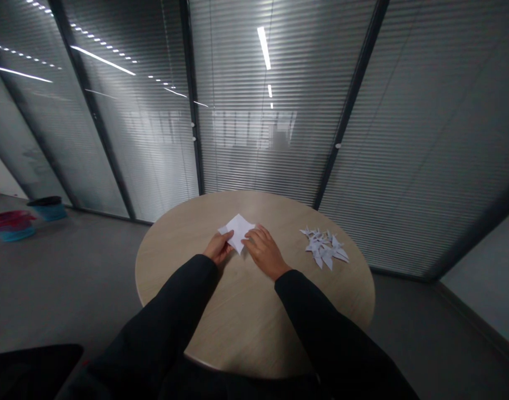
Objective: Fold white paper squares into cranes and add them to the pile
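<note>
Between my two hands is a folded sheet of white paper (239, 226), roughly diamond-shaped with a point toward me and side flaps. My left hand (219, 246) grips its left side, thumb on top and fingers beneath. On its right side, my right hand (264, 250) has its fingertips closed on the paper's edge, covering part of it. To the right on the table lies a loose pile of folded white paper pieces (324, 246) with pointed ends.
The round wooden table (238, 311) stands close to a glass partition with blinds (254, 155). On the floor at far left are a blue bin with a red liner (13, 225) and a blue bin with a black liner (48, 208). A dark object (33, 369) is at lower left.
</note>
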Demonstrator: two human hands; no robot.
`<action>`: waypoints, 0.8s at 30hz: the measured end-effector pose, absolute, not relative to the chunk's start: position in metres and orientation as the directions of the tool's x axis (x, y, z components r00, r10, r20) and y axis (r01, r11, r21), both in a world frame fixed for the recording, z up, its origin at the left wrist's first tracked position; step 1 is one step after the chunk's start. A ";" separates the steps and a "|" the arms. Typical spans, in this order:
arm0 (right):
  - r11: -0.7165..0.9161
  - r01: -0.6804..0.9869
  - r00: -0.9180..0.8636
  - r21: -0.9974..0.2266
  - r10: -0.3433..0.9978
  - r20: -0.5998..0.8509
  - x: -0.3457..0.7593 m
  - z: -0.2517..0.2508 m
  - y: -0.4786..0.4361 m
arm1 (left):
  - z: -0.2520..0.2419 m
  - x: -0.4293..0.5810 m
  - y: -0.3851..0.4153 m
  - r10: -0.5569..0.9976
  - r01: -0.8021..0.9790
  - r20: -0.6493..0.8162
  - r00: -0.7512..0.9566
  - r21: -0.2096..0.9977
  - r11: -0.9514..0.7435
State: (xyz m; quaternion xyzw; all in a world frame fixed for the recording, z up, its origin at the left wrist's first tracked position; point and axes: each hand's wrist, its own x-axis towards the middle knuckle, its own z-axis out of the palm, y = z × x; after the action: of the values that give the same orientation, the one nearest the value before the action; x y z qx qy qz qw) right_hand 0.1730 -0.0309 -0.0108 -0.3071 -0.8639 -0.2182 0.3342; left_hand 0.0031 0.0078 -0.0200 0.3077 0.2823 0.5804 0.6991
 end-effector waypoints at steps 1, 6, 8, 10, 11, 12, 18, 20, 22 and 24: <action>0.742 0.650 -0.608 0.164 0.378 0.698 0.172 -0.010 -0.032 | -0.019 0.003 0.007 0.985 -0.637 -0.034 0.167 0.759 0.135; 0.776 0.615 -0.637 0.142 0.383 0.669 0.170 -0.009 -0.032 | -0.016 0.003 0.005 0.985 -0.648 -0.050 0.163 0.748 0.145; 0.753 0.637 -0.639 0.167 0.394 0.661 0.171 -0.009 -0.031 | -0.014 0.003 0.005 0.984 -0.652 -0.059 0.167 0.742 0.155; 0.726 0.661 -0.634 0.191 0.403 0.660 0.172 -0.010 -0.030 | -0.013 0.004 0.005 0.984 -0.655 -0.058 0.169 0.739 0.156; 0.716 0.669 -0.632 0.201 0.405 0.661 0.172 -0.010 -0.029 | -0.013 0.004 0.005 0.985 -0.658 -0.055 0.166 0.737 0.153; 0.711 0.672 -0.631 0.207 0.405 0.662 0.172 -0.011 -0.029 | -0.012 0.004 0.005 0.985 -0.662 -0.055 0.162 0.734 0.150; 0.738 0.653 -0.630 0.168 0.407 0.662 0.171 -0.013 -0.027 | -0.007 0.004 0.004 0.984 -0.683 -0.079 0.162 0.710 0.170; 0.751 0.654 -0.590 0.094 0.428 0.685 0.171 -0.014 -0.026 | -0.005 0.004 0.003 0.981 -0.681 -0.068 0.179 0.711 0.173; 0.748 0.664 -0.518 -0.001 0.462 0.720 0.171 -0.017 -0.026 | -0.004 0.005 0.001 0.977 -0.680 -0.063 0.201 0.709 0.186; 0.731 0.673 -0.429 -0.109 0.506 0.748 0.172 -0.021 -0.023 | -0.003 0.005 0.000 0.973 -0.682 -0.057 0.224 0.704 0.198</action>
State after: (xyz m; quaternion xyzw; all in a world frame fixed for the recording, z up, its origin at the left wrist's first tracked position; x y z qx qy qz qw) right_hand 0.1722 -0.0235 -0.0211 -0.3515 -0.8388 -0.1039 0.4025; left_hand 0.0055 -0.0002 -0.0031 0.2820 0.2579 0.5671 0.7296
